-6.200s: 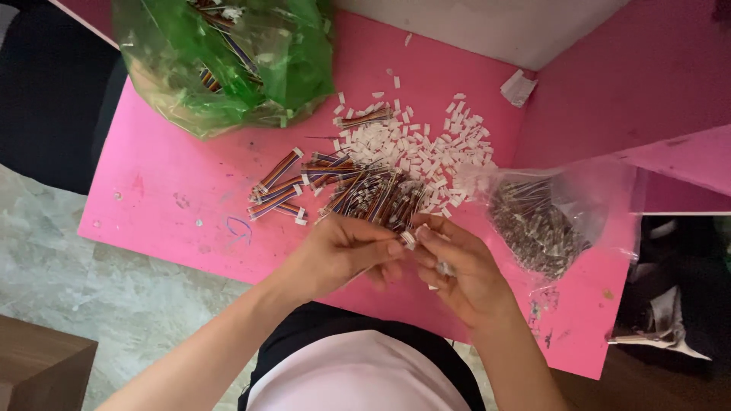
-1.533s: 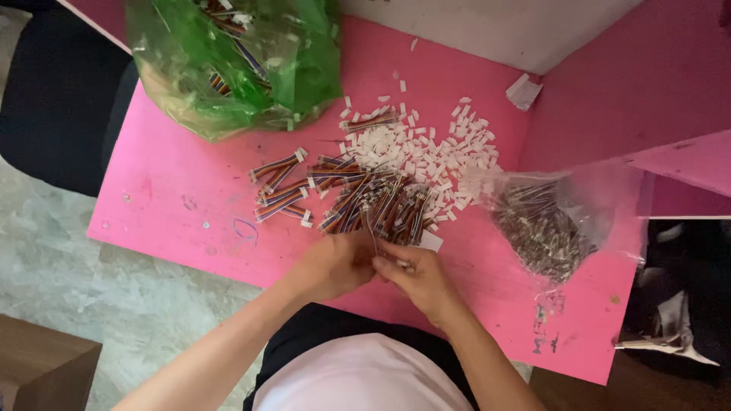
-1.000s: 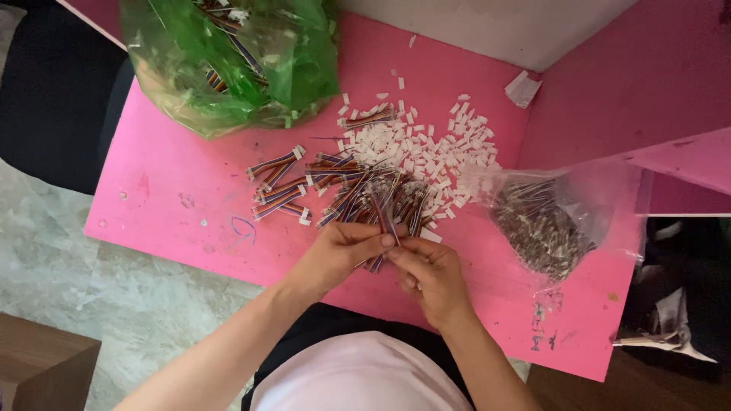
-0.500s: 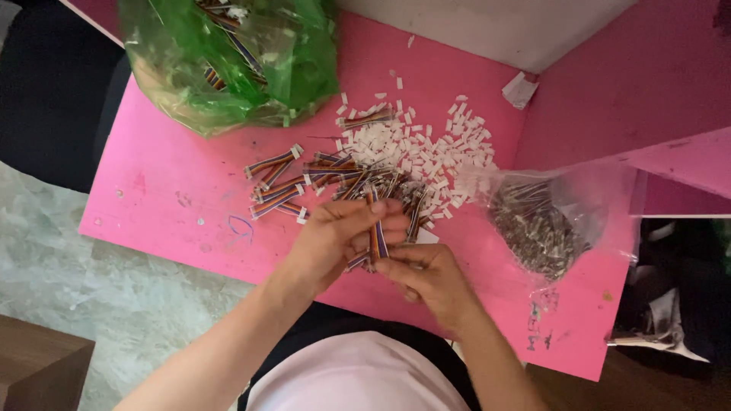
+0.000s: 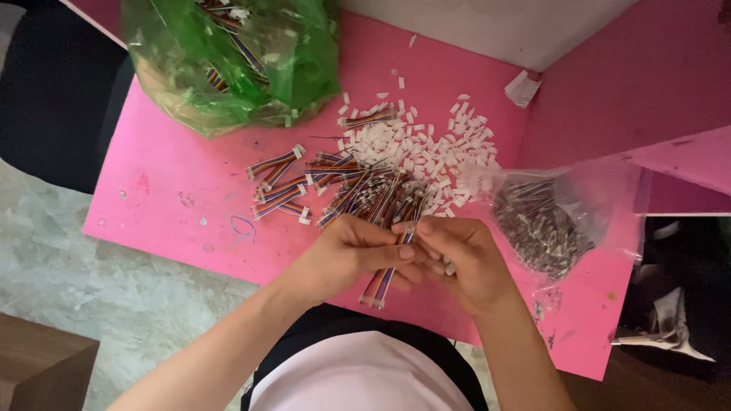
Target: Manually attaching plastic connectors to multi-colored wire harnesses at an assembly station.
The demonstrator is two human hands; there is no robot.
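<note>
Compared with half a second ago, the left hand (image 5: 346, 255) now grasps the striped ribbon cable (image 5: 383, 275) lower over the pink table (image 5: 175, 190), while the right hand (image 5: 461, 255) pinches its upper end, so this cable seems lifted from the cable pile (image 5: 365, 194).

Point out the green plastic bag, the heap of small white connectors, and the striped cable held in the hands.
green plastic bag (image 5: 228, 68), head view, on its crinkled front.
white connectors (image 5: 434, 144), head view, mid-heap.
striped cable (image 5: 378, 283), head view, below the fingers.
</note>
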